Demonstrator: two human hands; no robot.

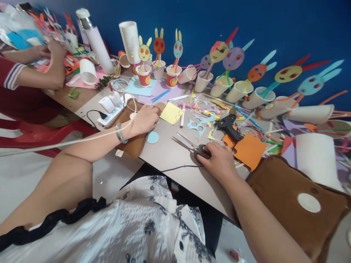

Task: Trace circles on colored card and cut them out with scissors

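Observation:
My right hand (221,160) is closed around the black handles of a pair of scissors (189,141). Their blades are slightly apart and point left over the table. Above the brown case (134,142), my left hand (145,118) has its fingers curled down and close together. Its fingertips are hidden, so I cannot make out what they hold, if anything. A light blue paper circle (153,137) lies just below that hand, and a brown round piece (161,106) is beside its fingers. To the right are a yellow paper square (172,113) and a white-and-pink marker (182,116).
Rabbit-faced figures stand in paper cups (203,81) along the blue wall. A black glue gun (229,127) and orange paper (250,149) lie among scraps. A power strip (111,113) and white cable are left. Another person's arm (41,71) reaches over the table, far left.

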